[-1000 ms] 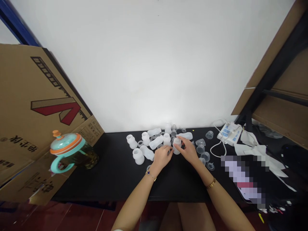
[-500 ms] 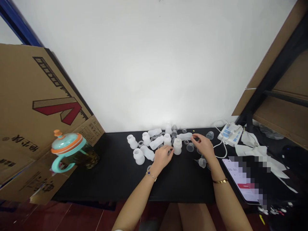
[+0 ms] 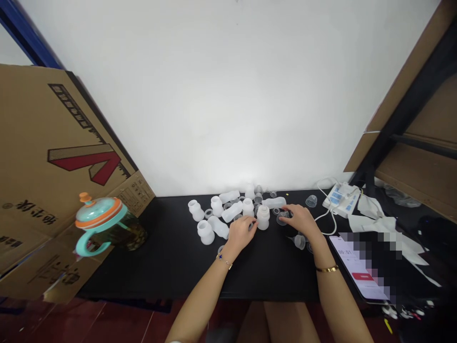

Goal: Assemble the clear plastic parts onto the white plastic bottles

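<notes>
"Two bare hands work over the black bench [image 3: 171, 267]; which step do we see?"

"We judge it is the reaching for one piece. Our right hand [image 3: 303, 221] comes to the clear cup [image 3: 283, 215], which lies to the right of the upright white bottle [image 3: 263, 219]. The fingers are parted around this cup; if they already touch it, we cannot tell."

"And our left hand [image 3: 241, 233]?"

"It is just beside the upright white bottle, with curled fingers. Whether they hold something small, we cannot tell."

"What does the next move call for?"

"In our opinion, a light pinch on the cup, with care not to push the lying white bottle [image 3: 273, 203] behind it."

"What differs from half a second earlier?"

"In that moment our right fingers are at the end of the lying white bottle; now they are nearer to us, at the cup. Our left hand keeps its place."
</notes>
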Motion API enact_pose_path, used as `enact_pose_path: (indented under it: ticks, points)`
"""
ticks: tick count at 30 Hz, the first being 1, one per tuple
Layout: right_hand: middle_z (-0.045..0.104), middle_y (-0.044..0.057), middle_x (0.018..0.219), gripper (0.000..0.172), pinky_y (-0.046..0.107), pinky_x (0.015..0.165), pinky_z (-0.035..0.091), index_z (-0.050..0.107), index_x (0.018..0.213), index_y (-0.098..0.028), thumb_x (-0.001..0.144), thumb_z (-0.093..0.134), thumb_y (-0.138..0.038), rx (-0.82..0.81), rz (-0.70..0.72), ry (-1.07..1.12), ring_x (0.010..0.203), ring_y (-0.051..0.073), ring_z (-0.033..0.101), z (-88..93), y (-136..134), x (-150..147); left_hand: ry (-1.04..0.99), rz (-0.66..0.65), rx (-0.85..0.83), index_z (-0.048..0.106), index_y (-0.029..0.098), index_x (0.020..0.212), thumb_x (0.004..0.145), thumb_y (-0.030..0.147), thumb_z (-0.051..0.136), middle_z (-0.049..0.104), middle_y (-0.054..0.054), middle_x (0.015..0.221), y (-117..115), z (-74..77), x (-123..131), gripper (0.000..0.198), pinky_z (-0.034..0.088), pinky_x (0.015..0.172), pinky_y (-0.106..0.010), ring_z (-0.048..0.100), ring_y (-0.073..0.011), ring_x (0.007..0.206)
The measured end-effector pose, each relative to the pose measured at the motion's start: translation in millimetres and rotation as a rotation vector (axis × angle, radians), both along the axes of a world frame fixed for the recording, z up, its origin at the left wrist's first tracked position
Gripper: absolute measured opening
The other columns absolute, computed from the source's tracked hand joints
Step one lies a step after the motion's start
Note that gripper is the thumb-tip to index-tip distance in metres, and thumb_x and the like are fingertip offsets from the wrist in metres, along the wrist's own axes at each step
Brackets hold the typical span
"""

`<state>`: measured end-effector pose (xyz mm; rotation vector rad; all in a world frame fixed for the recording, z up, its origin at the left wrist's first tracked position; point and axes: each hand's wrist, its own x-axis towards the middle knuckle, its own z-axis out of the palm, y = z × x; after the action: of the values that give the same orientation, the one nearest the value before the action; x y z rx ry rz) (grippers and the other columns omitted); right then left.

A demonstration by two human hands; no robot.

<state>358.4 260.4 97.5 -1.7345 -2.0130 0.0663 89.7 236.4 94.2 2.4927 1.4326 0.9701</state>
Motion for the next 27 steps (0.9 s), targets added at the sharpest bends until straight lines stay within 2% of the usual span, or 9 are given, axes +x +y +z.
enact_pose_path:
  ticks: [9, 18, 27]
  points:
    - [0.074, 0.005, 0.101, 0.029, 0.037, 0.083, 0.045, 0.073, 0.096, -0.024, 0.070, 0.076, -0.036, 0.014, 0.007, 0.023, 0.098, 0.029, 0.066, -4.1, 1.0, 2.0, 0.000, -0.007, -0.003, 0.072, 0.023, 0.097, 0.095, 0.031, 0.055, 0.075, -0.003, 0.094, 0.5, -0.3, -0.5, 0.018, 0.050, 0.070, -0.026, 0.069, -0.0181, 0.084]
    - [0.073, 0.005, 0.102, 0.021, 0.037, 0.083, 0.045, 0.071, 0.090, -0.023, 0.072, 0.074, -0.034, 0.016, 0.029, 0.012, 0.096, 0.027, 0.065, -4.2, 1.0, -0.4, -0.002, -0.005, -0.012, 0.072, 0.023, 0.097, 0.095, 0.031, 0.055, 0.075, -0.003, 0.094, 0.1, 0.0, -0.5, 0.018, 0.051, 0.071, -0.027, 0.069, -0.0182, 0.085]
    - [0.072, 0.005, 0.096, 0.026, 0.037, 0.081, 0.046, 0.070, 0.092, -0.024, 0.079, 0.068, -0.045, 0.085, 0.103, 0.121, 0.090, 0.026, 0.064, -0.7, 1.5, -5.2, -0.008, -0.004, -0.006, 0.072, 0.023, 0.097, 0.095, 0.030, 0.055, 0.075, -0.003, 0.095, 0.6, -0.8, -0.3, 0.018, 0.051, 0.071, -0.028, 0.069, -0.0184, 0.085]
